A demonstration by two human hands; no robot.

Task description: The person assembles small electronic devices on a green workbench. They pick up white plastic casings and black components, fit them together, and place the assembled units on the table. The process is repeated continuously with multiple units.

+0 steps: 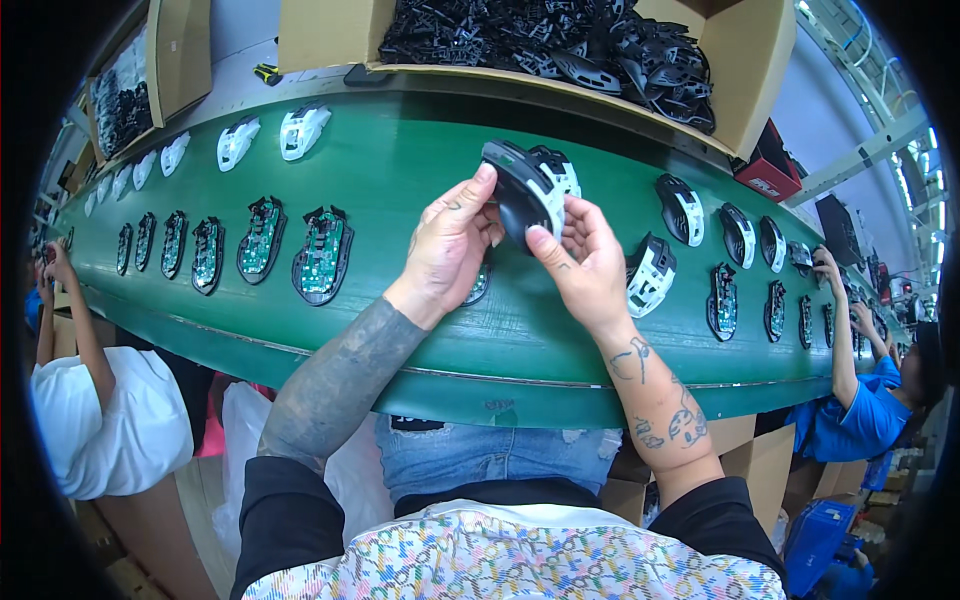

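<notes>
Above the green conveyor belt, both my hands hold a black and white computer mouse shell, tilted with its dark curved face toward me. My left hand grips its left side, thumb near the top edge. My right hand pinches the lower right side between thumb and fingers. Another mouse shell shows just behind the held one, partly hidden. Under my left hand, a mouse base with a green circuit board is mostly covered. A white and black shell lies close beside my right hand.
Rows of mouse bases with circuit boards and white shells line the belt leftward; more shells and bases lie rightward. A cardboard box of black parts stands beyond. Co-workers in white and blue flank me.
</notes>
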